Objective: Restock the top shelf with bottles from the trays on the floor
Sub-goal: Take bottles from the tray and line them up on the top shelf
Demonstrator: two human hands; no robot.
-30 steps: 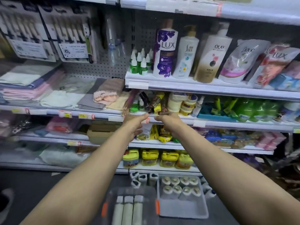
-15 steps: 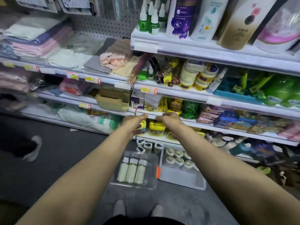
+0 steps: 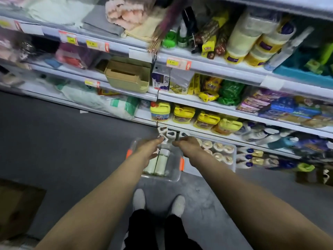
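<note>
Head view: both arms are being extended downward toward the floor trays, seen from above.
Left hand (image 3: 149, 147): is being held over the clear tray, fingers straight and relaxed, nothing grasped.
Right hand (image 3: 187, 146): is being held just above the same tray's far edge; the fingers are somewhat bent, but whether anything is being pinched cannot be told.
Clear tray (image 3: 175, 175): is lying on the floor right below the hands, with orange clips on its sides.
Pale bottles (image 3: 158, 165): are lying side by side inside the clear tray, partly hidden under the left hand.
Second tray (image 3: 233, 164): is sitting just beside the first, to the right, with round-topped bottles (image 3: 219, 152) standing in rows.
Small capped bottles (image 3: 166, 133): are standing on the floor just beyond the fingertips, below the lowest shelf.
Top shelf: is not being shown; only lower shelves (image 3: 198, 103) are in sight.
Progress: judged as mid-task, a pickup being approached; bottles are remaining in both trays, so several more trips are likely being required.
</note>
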